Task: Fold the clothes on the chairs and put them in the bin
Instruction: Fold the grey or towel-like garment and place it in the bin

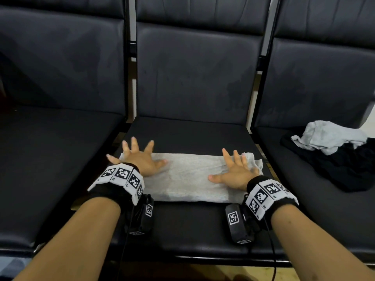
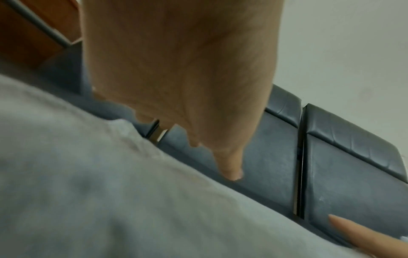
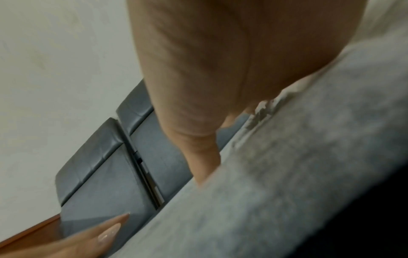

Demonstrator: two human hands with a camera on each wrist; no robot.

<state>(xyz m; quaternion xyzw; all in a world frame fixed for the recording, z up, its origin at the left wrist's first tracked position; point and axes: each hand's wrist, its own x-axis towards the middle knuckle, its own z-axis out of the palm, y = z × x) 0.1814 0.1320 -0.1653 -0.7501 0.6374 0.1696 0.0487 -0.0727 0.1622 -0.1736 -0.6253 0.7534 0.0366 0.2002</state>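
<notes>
Folded grey cloth [image 1: 188, 177] lies flat as a long band across the middle chair seat [image 1: 188, 136], toward its front edge, at about 6 o'clock from the backrest. At the band's 9 o'clock end the left hand [image 1: 140, 159] presses down with fingers spread and straight, gripping nothing; at the 3 o'clock end the right hand [image 1: 235, 173] lies flat the same way, fingers splayed over the cloth's end. Both wrists wear marker bands [image 1: 121, 177]. Off at 3 o'clock, on the right chair seat [image 1: 304, 191], a crumpled grey garment [image 1: 326, 136] sits atop a black garment [image 1: 349, 169].
</notes>
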